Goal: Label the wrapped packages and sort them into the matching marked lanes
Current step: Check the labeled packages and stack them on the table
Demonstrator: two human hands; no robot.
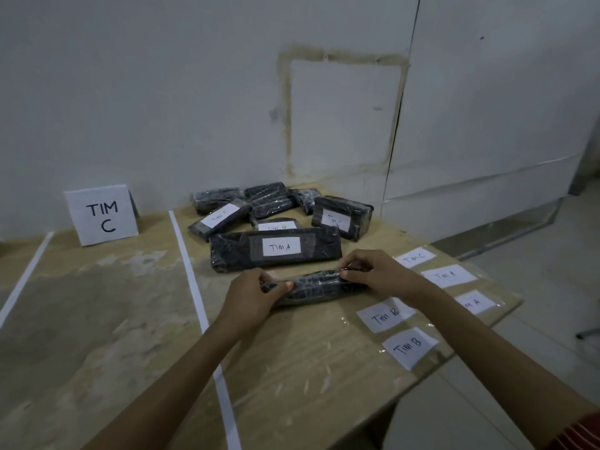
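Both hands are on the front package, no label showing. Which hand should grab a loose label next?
Right, probably. The loose labels lie just beside the right hand, on its outer side. The left hand grips the package at its left end, farther from them, and can steady it.

Both bare forearms reach forward and converge. Left hand (250, 297) is curled round the left end of the wrapped package (318, 285), thumb on top. Right hand (373, 274) holds the right end, fingers bent, pinching its top edge.
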